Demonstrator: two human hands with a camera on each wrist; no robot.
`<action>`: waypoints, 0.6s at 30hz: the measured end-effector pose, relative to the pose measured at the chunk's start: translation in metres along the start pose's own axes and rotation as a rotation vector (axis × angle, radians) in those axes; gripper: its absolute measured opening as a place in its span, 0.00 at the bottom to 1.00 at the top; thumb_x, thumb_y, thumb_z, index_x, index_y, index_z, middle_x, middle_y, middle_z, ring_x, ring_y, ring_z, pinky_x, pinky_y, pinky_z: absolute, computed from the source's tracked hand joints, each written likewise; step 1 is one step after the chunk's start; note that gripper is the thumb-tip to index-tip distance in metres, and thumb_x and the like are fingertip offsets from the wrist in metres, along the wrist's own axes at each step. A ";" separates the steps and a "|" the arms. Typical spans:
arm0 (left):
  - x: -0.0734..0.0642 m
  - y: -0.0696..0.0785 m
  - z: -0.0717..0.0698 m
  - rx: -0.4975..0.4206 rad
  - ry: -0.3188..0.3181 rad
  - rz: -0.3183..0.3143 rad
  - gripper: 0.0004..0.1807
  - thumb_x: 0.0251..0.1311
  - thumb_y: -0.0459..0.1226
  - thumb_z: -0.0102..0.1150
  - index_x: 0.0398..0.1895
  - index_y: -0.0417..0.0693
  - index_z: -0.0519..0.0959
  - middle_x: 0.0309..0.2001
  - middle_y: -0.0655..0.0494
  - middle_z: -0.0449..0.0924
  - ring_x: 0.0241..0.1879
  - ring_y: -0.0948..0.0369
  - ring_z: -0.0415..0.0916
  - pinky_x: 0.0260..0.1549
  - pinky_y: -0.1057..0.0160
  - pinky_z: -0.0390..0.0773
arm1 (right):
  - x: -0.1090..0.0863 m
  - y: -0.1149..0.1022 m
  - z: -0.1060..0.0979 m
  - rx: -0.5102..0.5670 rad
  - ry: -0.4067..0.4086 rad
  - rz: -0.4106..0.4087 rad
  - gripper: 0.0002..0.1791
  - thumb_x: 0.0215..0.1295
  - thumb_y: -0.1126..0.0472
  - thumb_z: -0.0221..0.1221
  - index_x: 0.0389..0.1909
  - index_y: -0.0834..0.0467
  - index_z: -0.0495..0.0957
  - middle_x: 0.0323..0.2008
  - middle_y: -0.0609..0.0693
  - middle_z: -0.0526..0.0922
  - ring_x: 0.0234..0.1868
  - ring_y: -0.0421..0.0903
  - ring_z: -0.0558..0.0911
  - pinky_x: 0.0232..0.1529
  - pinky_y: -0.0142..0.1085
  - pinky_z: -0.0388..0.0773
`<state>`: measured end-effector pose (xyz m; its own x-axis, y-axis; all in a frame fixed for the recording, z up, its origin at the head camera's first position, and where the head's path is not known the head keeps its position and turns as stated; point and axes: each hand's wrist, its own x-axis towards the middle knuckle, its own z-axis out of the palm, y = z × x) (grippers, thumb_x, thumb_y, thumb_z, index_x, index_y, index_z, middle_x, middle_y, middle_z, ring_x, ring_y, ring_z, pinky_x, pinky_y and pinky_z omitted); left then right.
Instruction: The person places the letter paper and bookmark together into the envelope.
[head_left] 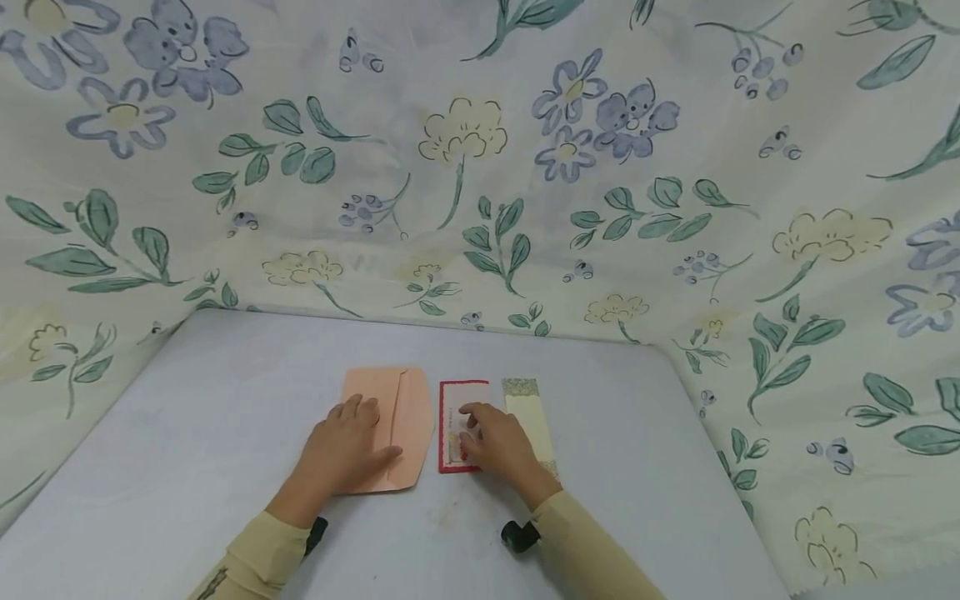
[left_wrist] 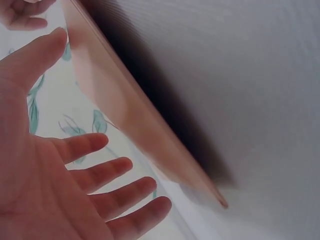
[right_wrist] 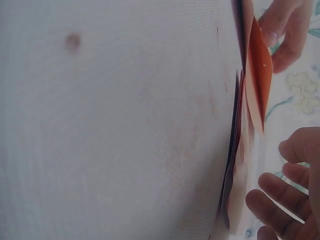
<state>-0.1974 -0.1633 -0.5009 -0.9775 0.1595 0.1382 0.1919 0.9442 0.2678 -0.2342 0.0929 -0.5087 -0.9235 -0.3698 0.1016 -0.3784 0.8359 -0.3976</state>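
A peach envelope (head_left: 414,408) lies on the table with its flap to the right. Over its left part is my left hand (head_left: 339,446), fingers apart; in the left wrist view the palm and fingers (left_wrist: 95,175) hover beside the envelope's face (left_wrist: 115,95). A card with a red border (head_left: 459,393) lies right of the envelope, partly hidden by my right hand (head_left: 498,442). That hand hangs over the card with loosely bent fingers, gripping nothing. The right wrist view shows the envelope's flap (right_wrist: 262,65) standing slightly lifted.
Right of the card lies a cream paper strip (head_left: 527,417) with glittery speckled ends, partly behind the right wrist. A white table (head_left: 637,467) carries all of these. Floral cloth (head_left: 480,167) rises behind the table and along its sides.
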 end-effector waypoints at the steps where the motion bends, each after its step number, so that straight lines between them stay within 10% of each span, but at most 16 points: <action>1: 0.001 0.000 0.001 0.003 -0.005 -0.002 0.43 0.54 0.56 0.73 0.62 0.33 0.70 0.62 0.30 0.70 0.58 0.34 0.71 0.51 0.33 0.75 | 0.000 0.000 0.000 0.001 0.000 -0.003 0.21 0.67 0.54 0.65 0.60 0.52 0.78 0.40 0.42 0.81 0.35 0.38 0.75 0.42 0.35 0.76; 18: -0.002 0.004 -0.005 -0.031 -0.062 -0.003 0.41 0.59 0.49 0.70 0.66 0.30 0.67 0.66 0.27 0.65 0.59 0.31 0.70 0.47 0.36 0.79 | 0.000 -0.006 0.002 -0.008 0.006 -0.006 0.21 0.67 0.53 0.64 0.59 0.51 0.77 0.41 0.42 0.81 0.35 0.38 0.75 0.43 0.35 0.76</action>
<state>-0.1942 -0.1610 -0.4956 -0.9815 0.1750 0.0779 0.1905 0.9354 0.2978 -0.2320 0.0873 -0.5084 -0.9217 -0.3720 0.1097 -0.3842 0.8371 -0.3895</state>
